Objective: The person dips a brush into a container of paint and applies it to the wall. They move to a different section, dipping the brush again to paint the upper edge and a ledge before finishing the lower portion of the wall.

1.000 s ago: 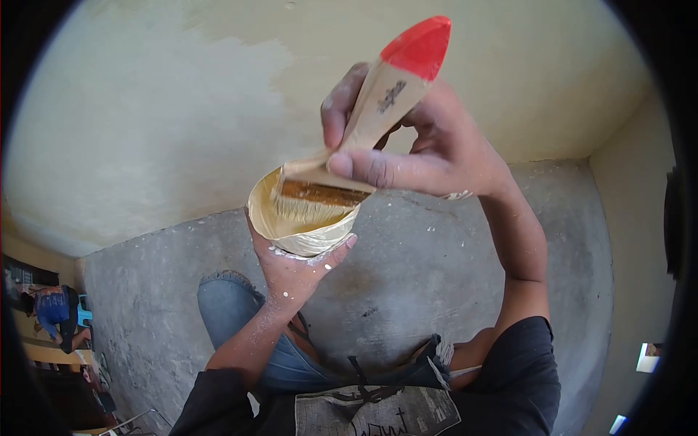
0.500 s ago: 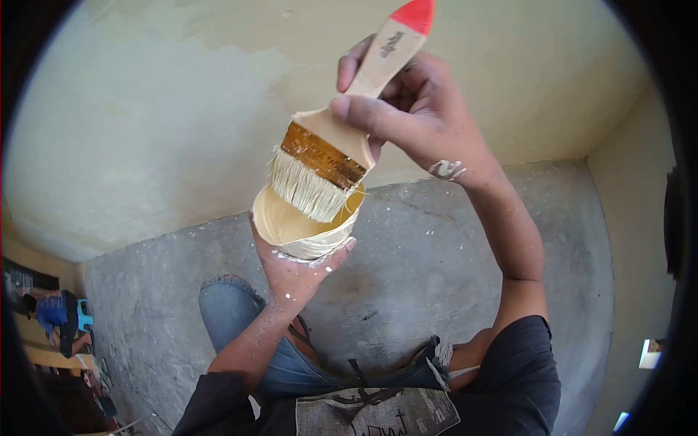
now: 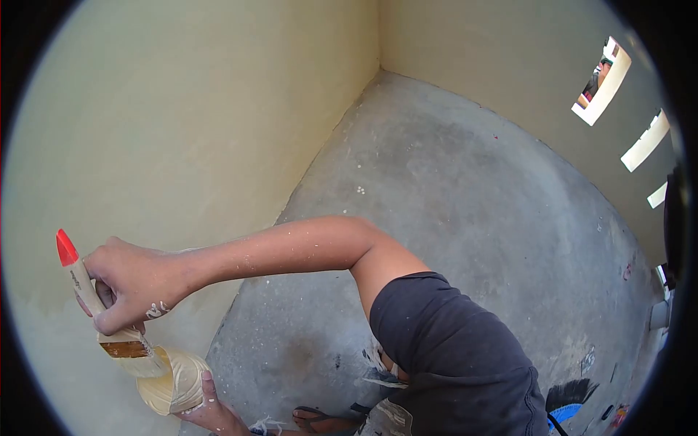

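Note:
A flat paintbrush [image 3: 125, 349] with a red-tipped wooden handle is gripped in my right hand [image 3: 134, 280], fingers closed round the handle. Its pale bristles reach into the mouth of a cream-coloured paint container [image 3: 187, 381] at the lower left. My left hand [image 3: 207, 408] holds this container, tilted, from the side and below; the thumb shows on its outside and the other fingers are mostly hidden. White paint spots mark my right wrist. The container is beside the pale wall [image 3: 182, 123].
Grey concrete floor [image 3: 436, 174] runs to a wall corner at the top. Bright openings [image 3: 603, 81] pierce the right wall [image 3: 494, 51]. A blue-based broom with dark bristles [image 3: 571, 396] lies at the lower right. My sandalled foot [image 3: 316, 419] is at the bottom.
My view has swung right, so hands, brush and container now appear at lower left. The brush has gone from above the container's mouth down into it. The other person is out of view.

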`<control>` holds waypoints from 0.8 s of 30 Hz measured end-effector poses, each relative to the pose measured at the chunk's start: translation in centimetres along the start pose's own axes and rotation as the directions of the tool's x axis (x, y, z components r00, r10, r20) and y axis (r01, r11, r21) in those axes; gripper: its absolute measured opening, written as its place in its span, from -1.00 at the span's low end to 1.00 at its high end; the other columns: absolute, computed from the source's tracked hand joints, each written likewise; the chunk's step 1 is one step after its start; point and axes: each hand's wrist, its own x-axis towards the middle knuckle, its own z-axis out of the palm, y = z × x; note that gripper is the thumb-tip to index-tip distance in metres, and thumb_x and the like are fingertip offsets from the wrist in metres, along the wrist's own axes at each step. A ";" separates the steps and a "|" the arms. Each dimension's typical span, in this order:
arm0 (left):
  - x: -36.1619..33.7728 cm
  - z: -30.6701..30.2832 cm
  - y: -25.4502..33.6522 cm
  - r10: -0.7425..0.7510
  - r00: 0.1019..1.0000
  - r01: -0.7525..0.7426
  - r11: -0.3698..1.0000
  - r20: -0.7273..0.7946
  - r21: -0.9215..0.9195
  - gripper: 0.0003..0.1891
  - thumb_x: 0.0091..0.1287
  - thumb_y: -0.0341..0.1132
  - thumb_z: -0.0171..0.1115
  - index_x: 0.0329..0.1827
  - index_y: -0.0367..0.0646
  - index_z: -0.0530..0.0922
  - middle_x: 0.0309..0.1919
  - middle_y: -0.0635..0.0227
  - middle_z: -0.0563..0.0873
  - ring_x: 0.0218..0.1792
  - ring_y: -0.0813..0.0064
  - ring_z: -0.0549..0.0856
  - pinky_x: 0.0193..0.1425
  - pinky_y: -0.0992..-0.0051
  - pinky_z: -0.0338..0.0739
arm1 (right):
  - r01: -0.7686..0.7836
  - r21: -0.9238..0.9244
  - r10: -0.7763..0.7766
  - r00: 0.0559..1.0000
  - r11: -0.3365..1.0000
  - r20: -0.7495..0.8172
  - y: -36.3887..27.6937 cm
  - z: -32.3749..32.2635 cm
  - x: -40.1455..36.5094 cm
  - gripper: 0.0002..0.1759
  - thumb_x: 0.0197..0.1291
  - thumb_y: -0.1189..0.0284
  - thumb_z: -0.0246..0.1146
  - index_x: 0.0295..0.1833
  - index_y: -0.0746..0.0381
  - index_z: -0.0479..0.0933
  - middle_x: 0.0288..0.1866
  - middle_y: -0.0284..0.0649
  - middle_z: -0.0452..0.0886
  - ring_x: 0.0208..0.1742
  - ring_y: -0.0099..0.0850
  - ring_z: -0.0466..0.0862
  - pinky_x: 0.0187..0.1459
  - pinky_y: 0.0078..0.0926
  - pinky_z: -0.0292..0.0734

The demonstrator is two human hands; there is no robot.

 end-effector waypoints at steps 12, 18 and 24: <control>0.6 -0.1 -0.5 0.008 1.000 -0.007 1.000 -0.030 0.030 -0.12 0.07 -0.66 0.40 0.48 -0.18 0.15 0.34 0.16 0.39 0.32 0.22 0.45 0.47 0.23 0.37 | -0.017 -0.108 0.007 0.995 0.994 -0.095 -0.7 -0.6 -0.2 -0.80 -0.01 0.45 0.32 -0.33 0.31 0.47 -0.54 -0.34 0.54 -0.51 -0.62 0.52 -0.45 -0.58 0.44; 0.1 0.2 0.5 -0.050 0.997 0.048 0.998 -0.054 -0.034 -0.07 0.03 -0.66 0.42 0.50 -0.16 0.12 0.36 0.17 0.37 0.33 0.21 0.44 0.47 0.21 0.36 | -0.064 0.037 0.070 0.981 0.997 -0.183 0.5 -0.1 0.5 -0.83 0.05 0.46 0.29 -0.31 0.30 0.45 -0.49 -0.36 0.53 -0.48 -0.64 0.51 -0.43 -0.58 0.45; 0.2 -0.5 0.0 -0.033 0.997 0.030 0.998 -0.072 -0.047 -0.04 0.03 -0.62 0.47 0.50 -0.16 0.11 0.37 0.17 0.35 0.33 0.21 0.44 0.47 0.20 0.35 | -0.042 -0.060 0.029 0.979 0.997 -0.200 0.5 0.5 0.6 -0.82 0.10 0.47 0.28 -0.26 0.31 0.43 -0.50 -0.34 0.54 -0.49 -0.61 0.58 -0.44 -0.57 0.51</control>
